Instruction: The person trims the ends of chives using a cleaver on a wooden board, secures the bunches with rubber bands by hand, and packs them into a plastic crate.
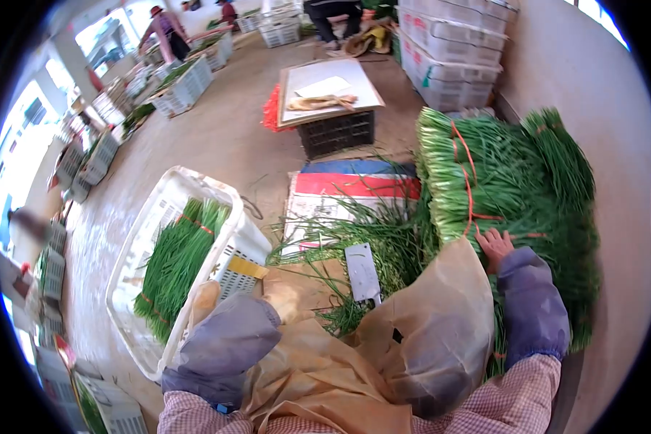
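My right hand [494, 247] rests on stacked bundles of long green garlic chives [484, 170], its fingers spread beside a red tie. Plainly, it grips nothing. My left hand [205, 299] is a blurred, partly hidden shape at the near side of a white plastic crate [235, 195]; its fingers cannot be made out. Inside that crate lie tied chive bundles [177, 264]. A cleaver [362, 272] with a broad metal blade lies between my knees, on loose chive trimmings [394, 253]. A translucent tan apron [434, 318] covers my lap.
Ahead stands a black crate [336, 134] topped with a board [331, 79]. Stacked white crates [452, 54] stand by the right wall [575, 108]. Several chive-filled crates [184, 87] line the left side. A person [165, 32] stands at the far left; others are further back.
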